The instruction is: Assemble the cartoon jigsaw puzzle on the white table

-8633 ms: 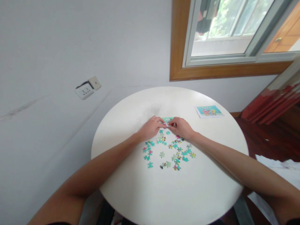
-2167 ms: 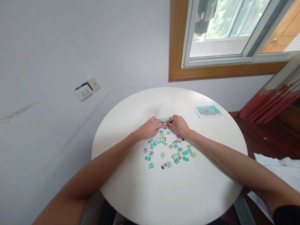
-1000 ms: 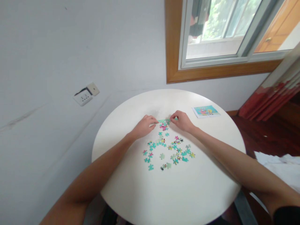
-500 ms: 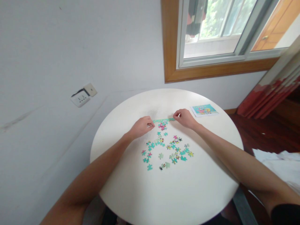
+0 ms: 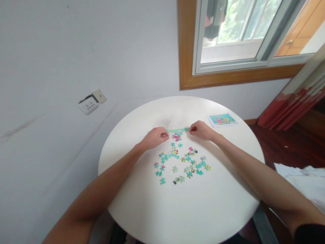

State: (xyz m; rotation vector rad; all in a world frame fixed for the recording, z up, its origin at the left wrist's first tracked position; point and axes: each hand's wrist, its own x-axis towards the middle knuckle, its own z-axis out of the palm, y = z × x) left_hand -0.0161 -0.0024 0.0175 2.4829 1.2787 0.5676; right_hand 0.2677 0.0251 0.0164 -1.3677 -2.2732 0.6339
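Note:
A joined strip of green jigsaw puzzle pieces [image 5: 175, 130] lies across the far half of the round white table, with a small pink-and-teal joined cluster [image 5: 177, 136] below its middle. At the strip's left end is my left hand [image 5: 156, 137], its thumb and fingers pinched together. My right hand [image 5: 201, 131] is closed in a pinch at the strip's right end, fingertips against it. Whatever either pinch holds is too small or hidden to see. Loose teal puzzle pieces [image 5: 166, 157] and mixed-colour pieces [image 5: 193, 162] lie scattered nearer to me.
A picture card [image 5: 222, 120] with cartoon figures lies at the table's [image 5: 142, 210] far right. Behind stand the wall with a socket [image 5: 88, 105] and a wood-framed window [image 5: 188, 67]. White papers [image 5: 299, 179] and a red-and-cream curtain [image 5: 284, 101] are to the right.
My right hand has shifted slightly down toward the strip's right end and its fingers are lower. The left hand stays nearly in place. The view has shifted a little.

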